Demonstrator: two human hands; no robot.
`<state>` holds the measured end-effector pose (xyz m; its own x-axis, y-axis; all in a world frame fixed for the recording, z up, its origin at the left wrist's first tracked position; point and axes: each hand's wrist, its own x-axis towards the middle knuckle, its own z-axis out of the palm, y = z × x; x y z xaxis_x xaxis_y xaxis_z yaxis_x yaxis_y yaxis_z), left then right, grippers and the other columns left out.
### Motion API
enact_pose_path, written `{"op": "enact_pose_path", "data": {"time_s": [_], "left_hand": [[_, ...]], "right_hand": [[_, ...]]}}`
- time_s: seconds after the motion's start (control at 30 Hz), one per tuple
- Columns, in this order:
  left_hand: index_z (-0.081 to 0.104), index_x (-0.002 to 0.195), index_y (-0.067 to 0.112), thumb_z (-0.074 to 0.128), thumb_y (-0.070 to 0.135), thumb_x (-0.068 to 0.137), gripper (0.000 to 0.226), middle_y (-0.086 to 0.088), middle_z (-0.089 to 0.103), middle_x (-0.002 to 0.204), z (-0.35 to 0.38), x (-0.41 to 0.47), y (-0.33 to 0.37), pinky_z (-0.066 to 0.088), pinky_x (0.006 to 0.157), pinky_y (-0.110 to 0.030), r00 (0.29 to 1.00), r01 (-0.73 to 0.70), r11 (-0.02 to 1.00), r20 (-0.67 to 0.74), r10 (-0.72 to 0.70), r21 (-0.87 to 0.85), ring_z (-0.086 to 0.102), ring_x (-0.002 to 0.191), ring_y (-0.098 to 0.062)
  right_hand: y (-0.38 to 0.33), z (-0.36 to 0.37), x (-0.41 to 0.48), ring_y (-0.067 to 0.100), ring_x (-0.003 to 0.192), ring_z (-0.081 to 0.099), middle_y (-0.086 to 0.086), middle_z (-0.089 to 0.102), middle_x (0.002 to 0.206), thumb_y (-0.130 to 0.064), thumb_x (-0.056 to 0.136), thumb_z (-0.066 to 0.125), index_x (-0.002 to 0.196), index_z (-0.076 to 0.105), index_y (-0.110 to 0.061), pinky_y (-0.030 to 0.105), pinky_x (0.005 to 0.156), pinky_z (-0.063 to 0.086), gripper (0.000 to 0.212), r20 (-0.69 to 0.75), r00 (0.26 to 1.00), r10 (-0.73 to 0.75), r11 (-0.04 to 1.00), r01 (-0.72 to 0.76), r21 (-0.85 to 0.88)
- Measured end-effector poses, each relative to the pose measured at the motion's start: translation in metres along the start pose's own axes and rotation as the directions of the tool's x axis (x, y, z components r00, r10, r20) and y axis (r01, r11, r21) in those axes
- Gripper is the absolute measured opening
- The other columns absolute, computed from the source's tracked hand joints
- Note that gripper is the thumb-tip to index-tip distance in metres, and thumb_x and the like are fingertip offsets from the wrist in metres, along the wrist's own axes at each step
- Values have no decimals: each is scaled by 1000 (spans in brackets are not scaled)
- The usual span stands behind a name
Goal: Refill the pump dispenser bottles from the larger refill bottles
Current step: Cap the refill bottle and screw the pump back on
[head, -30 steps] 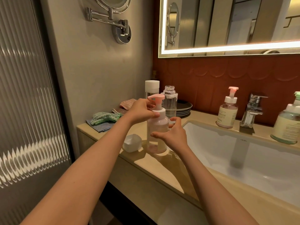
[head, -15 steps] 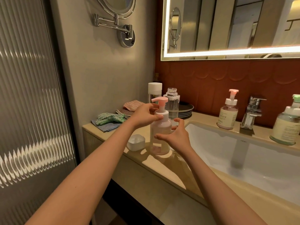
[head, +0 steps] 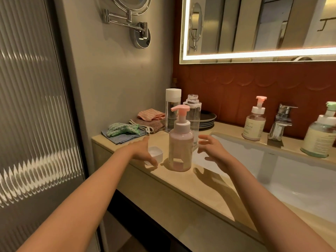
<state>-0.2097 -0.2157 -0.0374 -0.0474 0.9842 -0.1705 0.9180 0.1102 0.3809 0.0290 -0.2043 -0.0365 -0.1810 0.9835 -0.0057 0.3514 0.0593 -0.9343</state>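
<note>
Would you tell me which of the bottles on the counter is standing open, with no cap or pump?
The clear bottle behind the pink-pump dispenser: bare threaded neck; the others are topped.

Beige stone table (head: pixel 200 188) with a white inset sink (head: pixel 300 179) and chrome tap (head: pixel 281 120), rust-red tiled backsplash (head: pixel 236 84), light-edged mirror (head: pixel 254 24), grey wall (head: pixel 109 79) with a swing-arm mirror (head: pixel 131 20), ribbed glass panel (head: pixel 32 106) at left.

Pink-pump dispenser btl (head: pixel 181 142) upright on counter (head: pixel 200 188), pump on; uncapped clear refill btl (head: pixel 193 113) just behind.
</note>
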Motion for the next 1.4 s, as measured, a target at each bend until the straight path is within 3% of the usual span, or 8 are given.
{"op": "enact_pose_path", "data": {"time_s": [0.13, 0.23, 0.37, 0.63, 0.8, 1.03, 1.23, 1.4], "left_hand": [[48, 123, 16, 78, 43, 67, 69, -4, 54, 126, 0, 11, -2, 43, 91, -33, 996, -33, 996, -78, 40, 88, 51, 108, -21], [44, 128, 13, 79, 34, 68, 73, -5, 51, 128, -12, 19, -1, 42, 87, -30, 984, -68, 998, -167, 68, 7, 50, 110, -21], [39, 131, 12, 81, 33, 66, 80, -7, 50, 128, -40, 28, 8, 43, 81, -30, 953, -109, 993, -291, 90, -48, 50, 105, -21], [43, 122, 11, 80, 27, 67, 68, -3, 52, 112, -82, 63, 49, 45, 70, -24, 957, -150, 986, -262, 125, -76, 51, 98, -18], [41, 128, 9, 73, 36, 75, 67, -4, 50, 113, -93, 76, 63, 41, 66, -22, 938, -226, 961, -301, 171, -158, 49, 96, -16], [40, 119, 6, 72, 38, 76, 62, -4, 45, 110, -112, 70, 76, 38, 61, -19, 881, -315, 909, -441, 173, -274, 47, 96, -16], [50, 120, 15, 74, 37, 74, 56, 0, 52, 105, -138, 58, 82, 39, 63, -21, 892, -274, 958, -395, 221, -82, 51, 96, -15], [53, 123, 16, 71, 33, 77, 52, -5, 57, 108, -138, 59, 94, 47, 68, -25, 903, -309, 929, -370, 218, -206, 59, 96, -20]], "right_hand": [[-3, -5, 18, 21, 113, 48, 9, 49, 132, -7, 90, 52, 131, 46, -15, 33, 88, 40, 42, -106, 994, -22, 1000, 22, -7], [-11, -10, 36, 18, 103, 48, 10, 53, 128, -10, 88, 56, 130, 47, -12, 30, 81, 40, 43, -219, 974, -53, 998, 57, 11], [-25, -15, 64, 24, 117, 48, 12, 48, 135, -16, 82, 66, 135, 39, -11, 33, 89, 42, 60, -311, 947, -82, 996, 88, 6], [-37, -6, 120, 30, 134, 35, 12, 29, 150, -28, 73, 78, 147, 15, -12, 43, 104, 36, 98, -288, 946, -151, 988, 141, -54], [-29, 2, 130, 26, 117, 52, 11, 52, 132, -33, 69, 80, 140, 28, -13, 44, 98, 45, 90, -273, 944, -186, 982, 175, -63], [-30, 10, 124, 15, 103, 52, 6, 54, 127, -37, 67, 81, 127, 36, -14, 34, 88, 46, 79, -211, 934, -290, 953, 262, -152], [-32, 13, 119, 19, 119, 48, 4, 50, 134, -36, 69, 80, 126, 40, -16, 29, 85, 40, 72, -216, 925, -312, 946, 282, -157], [-36, 18, 119, 20, 115, 51, 5, 53, 129, -34, 70, 79, 123, 42, -17, 36, 91, 46, 67, -160, 932, -326, 939, 298, -174]]}}
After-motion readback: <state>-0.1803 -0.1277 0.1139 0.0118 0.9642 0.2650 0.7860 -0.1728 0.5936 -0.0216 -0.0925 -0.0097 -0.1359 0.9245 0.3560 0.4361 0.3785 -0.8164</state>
